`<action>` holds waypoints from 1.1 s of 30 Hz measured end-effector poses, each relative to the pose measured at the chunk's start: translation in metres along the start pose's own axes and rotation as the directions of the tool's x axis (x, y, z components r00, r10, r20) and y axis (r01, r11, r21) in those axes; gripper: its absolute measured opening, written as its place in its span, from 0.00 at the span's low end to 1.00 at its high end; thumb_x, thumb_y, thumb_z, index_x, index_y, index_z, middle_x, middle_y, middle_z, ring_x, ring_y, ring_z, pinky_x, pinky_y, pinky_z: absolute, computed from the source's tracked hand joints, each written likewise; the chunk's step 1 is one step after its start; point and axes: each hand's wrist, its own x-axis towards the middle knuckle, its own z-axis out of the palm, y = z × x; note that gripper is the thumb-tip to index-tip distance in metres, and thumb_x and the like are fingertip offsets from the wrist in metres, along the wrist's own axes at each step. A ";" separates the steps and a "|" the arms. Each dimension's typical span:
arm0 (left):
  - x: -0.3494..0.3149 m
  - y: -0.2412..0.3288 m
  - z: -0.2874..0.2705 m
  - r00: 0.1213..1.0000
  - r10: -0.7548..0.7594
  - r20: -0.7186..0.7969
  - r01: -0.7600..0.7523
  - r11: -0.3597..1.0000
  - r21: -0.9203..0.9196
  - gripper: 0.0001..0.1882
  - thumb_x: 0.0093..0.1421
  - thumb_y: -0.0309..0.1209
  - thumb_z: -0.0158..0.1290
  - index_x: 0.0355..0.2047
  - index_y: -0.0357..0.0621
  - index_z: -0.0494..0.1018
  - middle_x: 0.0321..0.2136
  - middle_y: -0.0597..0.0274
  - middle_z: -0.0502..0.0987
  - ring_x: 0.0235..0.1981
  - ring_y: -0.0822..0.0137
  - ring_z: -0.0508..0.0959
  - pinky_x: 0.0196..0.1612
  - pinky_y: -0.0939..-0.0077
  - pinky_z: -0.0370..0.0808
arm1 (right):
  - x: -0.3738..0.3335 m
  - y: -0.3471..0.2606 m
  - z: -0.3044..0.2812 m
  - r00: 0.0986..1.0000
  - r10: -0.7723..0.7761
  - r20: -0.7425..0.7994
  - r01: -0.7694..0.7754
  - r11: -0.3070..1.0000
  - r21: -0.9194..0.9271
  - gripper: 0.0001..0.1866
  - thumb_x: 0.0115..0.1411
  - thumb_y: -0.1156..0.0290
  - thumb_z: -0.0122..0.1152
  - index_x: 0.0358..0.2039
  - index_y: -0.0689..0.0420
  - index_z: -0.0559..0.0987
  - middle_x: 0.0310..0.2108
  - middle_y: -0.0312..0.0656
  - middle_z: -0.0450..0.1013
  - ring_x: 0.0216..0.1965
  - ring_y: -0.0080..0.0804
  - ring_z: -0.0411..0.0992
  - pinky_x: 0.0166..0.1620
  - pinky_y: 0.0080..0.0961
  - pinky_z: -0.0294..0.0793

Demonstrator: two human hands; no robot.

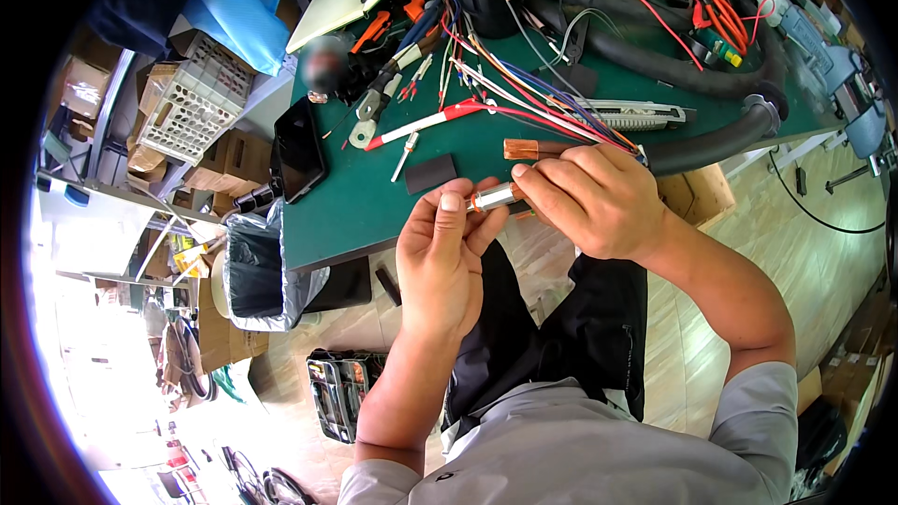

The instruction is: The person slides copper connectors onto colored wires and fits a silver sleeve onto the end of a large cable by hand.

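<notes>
1 silver cylindrical connector (496,196): was held between 2 hands, near the front of the green surface (346,224). Left hand (441,257): grip clamped on its left end. Right hand (608,206): grip pinched its right end. 1 copper cable end (520,149): showed just beyond the right fingers.
</notes>
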 end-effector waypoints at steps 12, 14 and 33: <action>0.001 0.001 -0.007 0.999 0.011 0.044 -0.011 1.000 -0.002 0.12 0.74 0.30 0.46 0.48 0.33 0.72 0.48 0.43 0.79 0.48 0.60 0.82 0.54 0.70 0.83 | -0.003 0.001 0.003 1.000 -0.009 -0.001 0.009 1.000 0.027 0.10 0.56 0.68 0.64 0.38 0.57 0.80 0.29 0.32 0.73 0.29 0.26 0.70 0.31 0.23 0.70; 0.002 0.001 -0.007 0.998 0.010 0.054 -0.009 1.000 -0.013 0.11 0.74 0.30 0.46 0.49 0.33 0.72 0.48 0.43 0.79 0.48 0.60 0.82 0.54 0.70 0.83 | -0.004 0.000 0.004 1.000 0.009 0.001 -0.009 1.000 0.028 0.10 0.56 0.68 0.64 0.38 0.57 0.80 0.29 0.32 0.73 0.28 0.26 0.71 0.31 0.23 0.70; 0.001 0.001 -0.004 0.999 -0.017 0.049 0.020 0.997 -0.075 0.11 0.73 0.30 0.49 0.48 0.34 0.71 0.48 0.46 0.78 0.48 0.62 0.82 0.54 0.68 0.83 | -0.002 -0.001 0.004 0.999 0.038 0.024 -0.039 0.998 0.043 0.09 0.54 0.69 0.65 0.35 0.55 0.79 0.27 0.31 0.70 0.26 0.27 0.69 0.30 0.23 0.70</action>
